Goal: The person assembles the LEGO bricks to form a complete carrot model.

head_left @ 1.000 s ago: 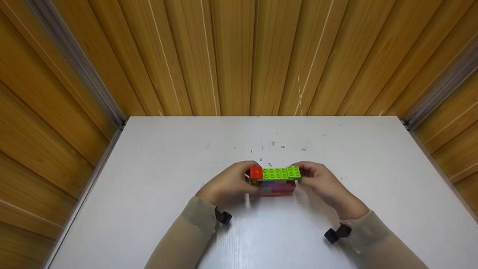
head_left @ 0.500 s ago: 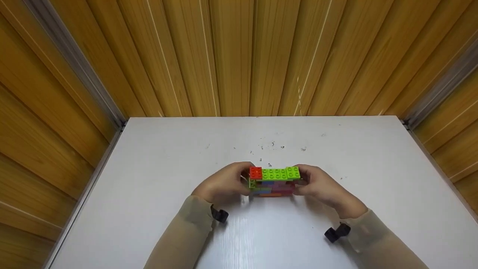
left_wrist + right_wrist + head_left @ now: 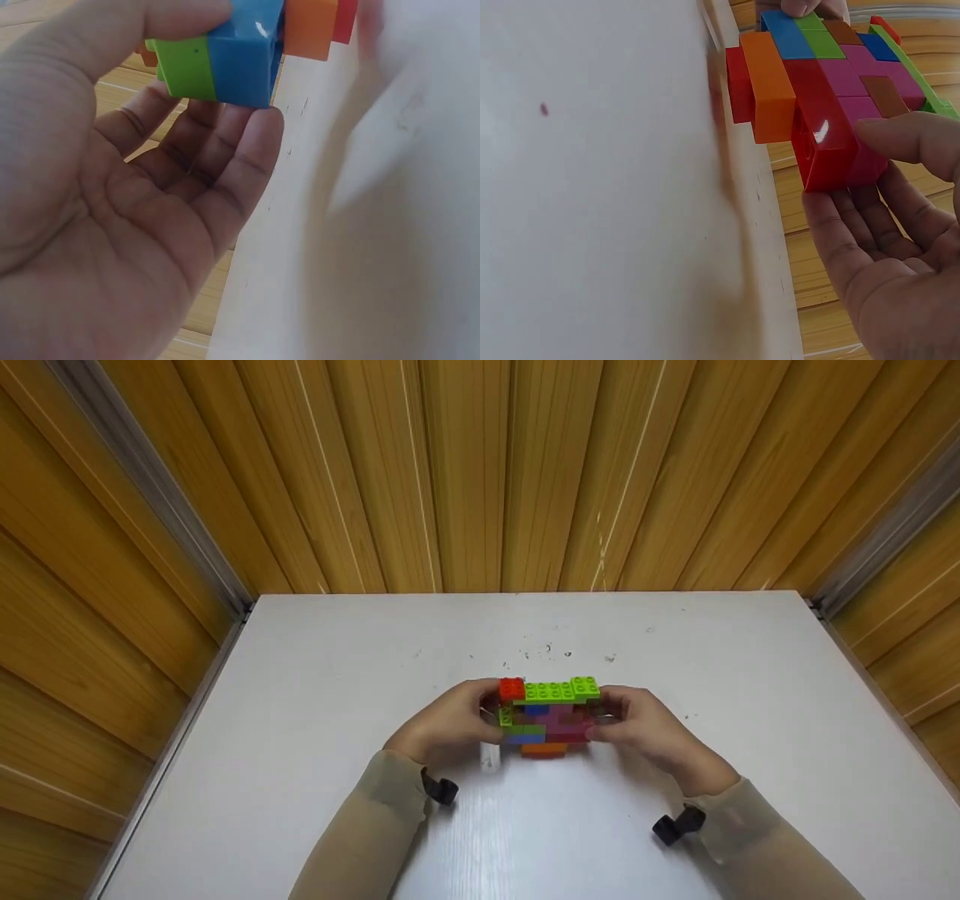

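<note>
Between both hands is a block of joined toy building bricks [image 3: 555,720]. Red and lime green studded bricks top it; blue, pink, brown and red ones fill the side toward me. An orange brick [image 3: 771,86] juts out underneath, with a red one below it in the right wrist view. My left hand [image 3: 450,720] grips the left end, thumb on the near side and fingers behind, by green and blue bricks [image 3: 244,56]. At the other end my right hand [image 3: 649,731] pinches the bricks, its thumb on a pink brick [image 3: 866,161]. The far side is hidden in the head view.
The white table [image 3: 337,660] has small dark marks beyond the bricks. Wood-patterned panels [image 3: 480,472] rise behind it and at both sides. A black wrist mount [image 3: 441,790] sits at the left cuff, another mount [image 3: 679,825] at the right.
The bricks have risen and tilted, so more of their near side and the orange brick shows. My left hand shifted slightly left; my right thumb came onto the near face.
</note>
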Motion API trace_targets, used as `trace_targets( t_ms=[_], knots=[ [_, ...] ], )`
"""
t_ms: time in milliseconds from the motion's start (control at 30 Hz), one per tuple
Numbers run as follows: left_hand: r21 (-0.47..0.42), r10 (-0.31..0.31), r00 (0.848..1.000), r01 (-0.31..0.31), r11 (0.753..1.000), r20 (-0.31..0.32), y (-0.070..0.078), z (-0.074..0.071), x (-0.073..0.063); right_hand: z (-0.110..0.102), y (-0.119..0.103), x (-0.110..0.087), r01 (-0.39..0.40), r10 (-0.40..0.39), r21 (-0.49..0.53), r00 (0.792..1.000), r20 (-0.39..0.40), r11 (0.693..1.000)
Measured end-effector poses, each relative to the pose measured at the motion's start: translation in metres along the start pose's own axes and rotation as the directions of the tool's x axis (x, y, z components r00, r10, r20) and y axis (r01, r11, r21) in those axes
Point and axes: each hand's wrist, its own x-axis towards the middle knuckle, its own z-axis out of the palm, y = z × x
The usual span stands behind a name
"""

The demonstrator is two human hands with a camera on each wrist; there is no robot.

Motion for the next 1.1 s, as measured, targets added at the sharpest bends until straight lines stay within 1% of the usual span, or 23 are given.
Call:
trace_targets(
  t_ms=[167, 333, 467, 600, 767, 867, 1000, 1100],
  knots=[
    [-0.05, -0.006, 1.0, 0.005, 0.999, -0.006, -0.0012, -0.0005, 0.0003, -0.0018, -0.0004, -0.0002, -0.007, 0.007, 0.036, 1.0, -0.012, 0.999],
    [-0.076, 0.0, 1.0, -0.002, 0.997, -0.022, -0.0026, -0.0011, 0.0008, -0.0023, -0.0011, -0.0003, -0.016, 0.018, 0.058, 0.999, -0.028, 0.998],
    [-0.086, -0.006, 0.999, 0.002, 0.996, -0.042, -0.0035, -0.0018, 0.0018, -0.0024, -0.0018, -0.0005, -0.029, 0.033, 0.052, 0.997, -0.063, 0.998],
    [-0.097, -0.006, 0.998, 0.0, 0.995, -0.068, -0.0042, -0.0019, 0.0032, -0.0015, -0.0023, -0.0005, -0.062, 0.068, 0.06, 0.993, -0.098, 0.996],
    [-0.169, -0.029, 0.995, 0.012, 0.986, -0.097, -0.0031, -0.0017, 0.0041, -0.0014, -0.0034, 0.0006, -0.083, 0.098, 0.118, 0.986, -0.132, 0.99],
    [-0.205, -0.056, 0.99, 0.028, 0.978, -0.131, -0.0028, -0.0014, 0.0047, -0.0017, -0.0028, 0.0009, -0.097, 0.117, 0.133, 0.982, -0.147, 0.986],
    [-0.244, -0.096, 0.978, 0.049, 0.969, -0.186, -0.0034, 0.0003, 0.0067, -0.0007, -0.0021, 0.0012, -0.122, 0.147, 0.15, 0.974, -0.174, 0.981],
    [-0.274, -0.124, 0.97, 0.063, 0.96, -0.212, -0.0043, 0.0027, 0.0089, 0.0008, -0.0022, 0.0021, -0.122, 0.16, 0.198, 0.968, -0.192, 0.973]
  ],
)
